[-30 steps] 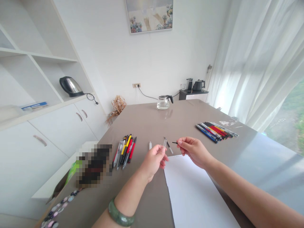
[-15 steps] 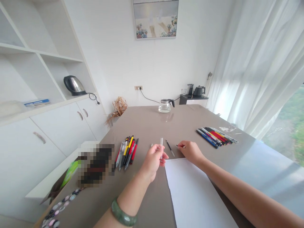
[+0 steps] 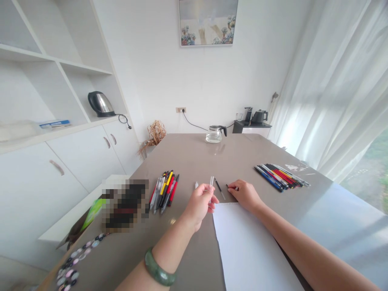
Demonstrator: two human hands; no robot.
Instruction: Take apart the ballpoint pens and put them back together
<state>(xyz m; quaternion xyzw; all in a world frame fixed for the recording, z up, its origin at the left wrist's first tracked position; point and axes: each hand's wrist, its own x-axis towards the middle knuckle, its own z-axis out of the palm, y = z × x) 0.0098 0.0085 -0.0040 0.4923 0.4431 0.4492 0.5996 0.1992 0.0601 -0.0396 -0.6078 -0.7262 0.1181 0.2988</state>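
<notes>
Hands meet near the middle of the frame over a grey-brown desk (image 3: pixel 194 157). At centre, the left hand (image 3: pixel 200 205) is raised a little off the desk, its fingers closed around a clear pen tube (image 3: pixel 211 182) that sticks up from the fingertips. Just to its right, the right hand (image 3: pixel 245 195) rests low on the desk with its fingertips pinched on a small dark pen part (image 3: pixel 229 187); what exactly that piece is, is too small to tell. Between the two hands a thin dark refill (image 3: pixel 220 189) lies on the desk, and a small pale piece (image 3: pixel 197 185) lies just left of the tube. A white sheet of paper (image 3: pixel 251 254) covers the lower centre of the frame, under the right forearm. Left of centre lies a bundle of pens (image 3: pixel 165 190) in black, yellow and red; at the right lies a second row of pens (image 3: pixel 280 176). A glass jug (image 3: pixel 214 134) stands at the far end of the desk, in the upper middle.
</notes>
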